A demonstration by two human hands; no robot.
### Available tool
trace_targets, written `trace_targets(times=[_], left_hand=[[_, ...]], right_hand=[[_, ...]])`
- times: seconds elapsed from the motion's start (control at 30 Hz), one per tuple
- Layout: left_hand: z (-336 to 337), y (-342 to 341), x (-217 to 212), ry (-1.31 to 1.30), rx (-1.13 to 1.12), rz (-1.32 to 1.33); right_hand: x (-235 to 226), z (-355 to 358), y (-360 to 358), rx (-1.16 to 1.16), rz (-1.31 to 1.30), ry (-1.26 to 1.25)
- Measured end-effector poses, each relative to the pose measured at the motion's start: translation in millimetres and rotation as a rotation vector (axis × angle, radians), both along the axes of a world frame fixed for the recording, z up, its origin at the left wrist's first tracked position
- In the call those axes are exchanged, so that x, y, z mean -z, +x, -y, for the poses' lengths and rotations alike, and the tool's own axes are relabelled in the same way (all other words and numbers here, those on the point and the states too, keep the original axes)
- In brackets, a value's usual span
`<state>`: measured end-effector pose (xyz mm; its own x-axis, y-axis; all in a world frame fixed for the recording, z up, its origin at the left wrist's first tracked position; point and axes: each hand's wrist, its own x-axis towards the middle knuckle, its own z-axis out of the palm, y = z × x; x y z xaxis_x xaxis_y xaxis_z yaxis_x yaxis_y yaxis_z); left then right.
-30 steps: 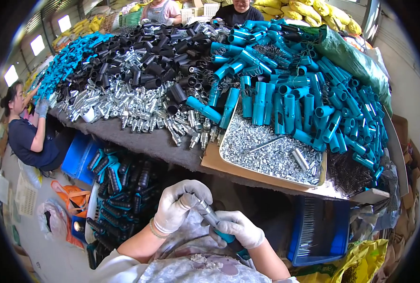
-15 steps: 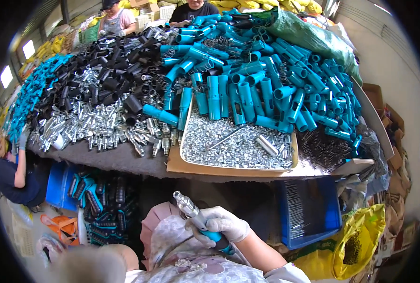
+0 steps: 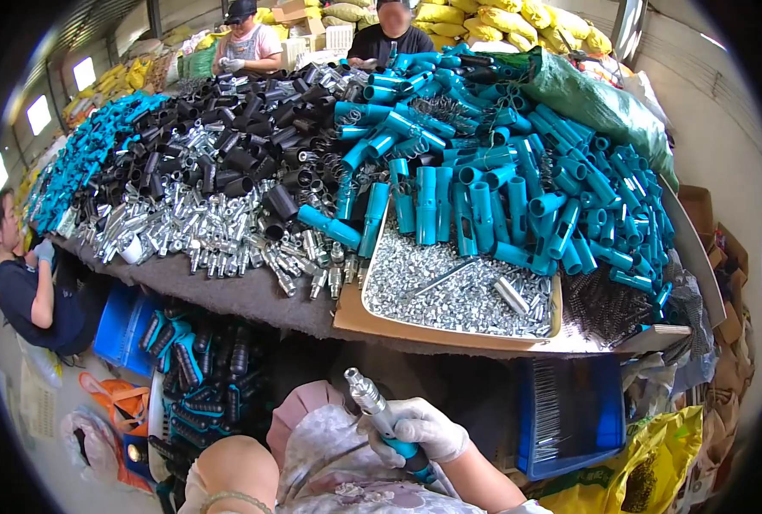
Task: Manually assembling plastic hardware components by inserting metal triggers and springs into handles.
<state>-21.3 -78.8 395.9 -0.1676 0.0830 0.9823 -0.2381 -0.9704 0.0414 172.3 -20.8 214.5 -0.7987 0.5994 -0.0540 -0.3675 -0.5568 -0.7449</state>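
Observation:
My right hand (image 3: 419,431), in a white glove, grips an assembled part (image 3: 381,420) with a teal handle and a silver metal tip that points up and to the left. It hovers over my lap, just below the table's front edge. Only a bare stretch of my left arm (image 3: 227,471) shows at the lower edge; the left hand itself is out of the picture. On the table straight ahead lies a cardboard tray (image 3: 355,317) of small silver fittings (image 3: 449,287).
The table holds heaps of teal plastic tubes (image 3: 501,188), black tubes (image 3: 227,146) and silver metal connectors (image 3: 193,231). A blue bin (image 3: 569,411) stands at my right, a crate of finished parts (image 3: 193,368) at my left. Other people work at the left (image 3: 30,291) and far side (image 3: 244,43).
My gloved left hand has let go of the part and dropped out of view. The right hand keeps the part, now tilted up and left. The view has shifted toward the table.

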Motion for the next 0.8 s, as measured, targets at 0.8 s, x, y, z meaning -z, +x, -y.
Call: trace_targets(times=[0.8], left_hand=[[-44,-1,58,-0.264,-0.185,-0.368]], right_hand=[[-4,4,-2,-0.011,0.083,0.098]])
